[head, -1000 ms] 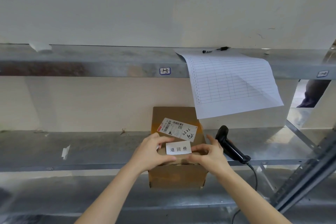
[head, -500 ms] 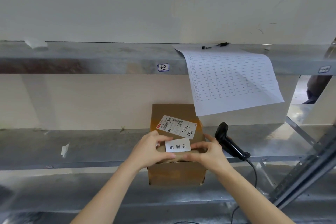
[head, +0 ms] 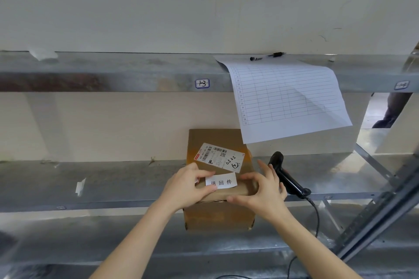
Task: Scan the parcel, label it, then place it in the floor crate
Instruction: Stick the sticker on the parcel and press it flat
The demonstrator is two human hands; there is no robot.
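While unmoved since earlier, parcel [head: 218,190].

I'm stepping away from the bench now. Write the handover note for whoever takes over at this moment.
Left hand: on the parcel's near left edge, fingers pressing the left end of the small white label.
Right hand: at the parcel's near right corner, fingers by the label's right end.
Parcel: brown cardboard box on the metal shelf, shipping label on top.
Scanner: lying on the shelf right of the parcel, not held.
Done: small label laid on the box top. Whether the scan happened cannot be told.
Left: finish smoothing the label, then move the parcel to the floor crate, which is out of view.
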